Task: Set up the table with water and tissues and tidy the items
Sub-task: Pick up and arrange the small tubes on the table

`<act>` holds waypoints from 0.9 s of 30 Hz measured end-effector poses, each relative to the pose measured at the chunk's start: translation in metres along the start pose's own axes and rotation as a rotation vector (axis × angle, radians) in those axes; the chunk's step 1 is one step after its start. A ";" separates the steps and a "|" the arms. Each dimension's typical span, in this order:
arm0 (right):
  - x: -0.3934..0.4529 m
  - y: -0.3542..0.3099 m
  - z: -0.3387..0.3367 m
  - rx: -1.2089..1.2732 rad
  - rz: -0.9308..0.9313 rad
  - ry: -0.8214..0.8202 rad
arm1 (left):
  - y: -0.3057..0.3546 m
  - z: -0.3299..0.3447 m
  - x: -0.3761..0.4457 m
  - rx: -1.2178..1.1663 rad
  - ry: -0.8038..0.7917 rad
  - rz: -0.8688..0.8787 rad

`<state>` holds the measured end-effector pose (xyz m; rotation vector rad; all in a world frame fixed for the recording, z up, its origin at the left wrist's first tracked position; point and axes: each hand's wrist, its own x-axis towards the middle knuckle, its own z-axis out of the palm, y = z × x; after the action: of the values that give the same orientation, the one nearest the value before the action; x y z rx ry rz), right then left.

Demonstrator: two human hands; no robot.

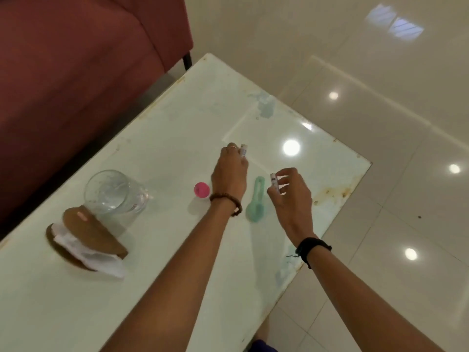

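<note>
A clear glass (115,193) with water stands on the left of the white glass table (162,128). Just in front of it a brown wooden holder (94,235) clamps white tissues (86,255). My left hand (229,171) is over the table's middle, fingers closed on a small white tube (243,149). My right hand (289,193) hovers beside it and pinches a second small white tube (274,179). Between the hands lies a mint-green loop-handled item (256,200). A pink cap on a small clear bottle (201,189) stands left of my left wrist.
A dark red sofa (76,72) runs along the table's far left side. The table's right edge (337,219) drops to a glossy tiled floor (393,123). Rust stains mark the right corner (332,193).
</note>
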<state>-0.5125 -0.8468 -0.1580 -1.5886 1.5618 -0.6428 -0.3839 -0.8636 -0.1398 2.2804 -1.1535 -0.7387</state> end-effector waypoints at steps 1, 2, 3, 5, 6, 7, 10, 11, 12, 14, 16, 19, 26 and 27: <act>-0.010 -0.011 0.003 0.056 -0.002 0.018 | -0.002 -0.013 -0.016 -0.121 0.025 0.000; -0.023 -0.022 0.006 0.099 -0.008 0.028 | -0.004 -0.028 -0.033 -0.205 0.046 -0.006; -0.035 -0.033 0.008 0.133 -0.017 0.035 | -0.007 -0.042 -0.050 -0.272 0.058 -0.023; -0.071 -0.060 0.020 0.177 -0.060 0.032 | -0.024 -0.078 -0.086 -0.427 0.056 -0.097; -0.092 -0.075 0.028 0.197 -0.083 0.024 | -0.037 -0.097 -0.106 -0.512 0.061 -0.134; -0.114 -0.091 0.037 0.219 -0.098 0.006 | -0.051 -0.118 -0.126 -0.576 0.074 -0.166; -0.186 -0.132 0.071 0.272 -0.125 -0.101 | -0.105 -0.172 -0.190 -0.728 0.138 -0.298; -0.215 -0.145 0.087 0.291 -0.132 -0.145 | -0.129 -0.192 -0.215 -0.755 0.173 -0.345; -0.244 -0.157 0.103 0.318 -0.133 -0.192 | -0.154 -0.211 -0.239 -0.763 0.210 -0.381; -0.301 -0.178 0.137 0.358 -0.130 -0.301 | -0.203 -0.247 -0.286 -0.781 0.279 -0.450; -0.363 -0.196 0.180 0.373 -0.128 -0.441 | -0.260 -0.281 -0.336 -0.814 0.371 -0.524; -0.453 -0.218 0.239 0.391 -0.127 -0.629 | -0.338 -0.327 -0.407 -0.790 0.516 -0.638; -0.656 -0.263 0.367 0.283 -0.263 -1.105 | -0.503 -0.410 -0.581 -0.440 0.938 -0.871; -0.679 -0.267 0.383 0.242 -0.306 -1.172 | -0.521 -0.416 -0.599 -0.379 0.953 -0.907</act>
<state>-0.1224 -0.1323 -0.0327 -1.5479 0.3669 0.0233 -0.1142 -0.0191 -0.0083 2.2695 0.4410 -0.0412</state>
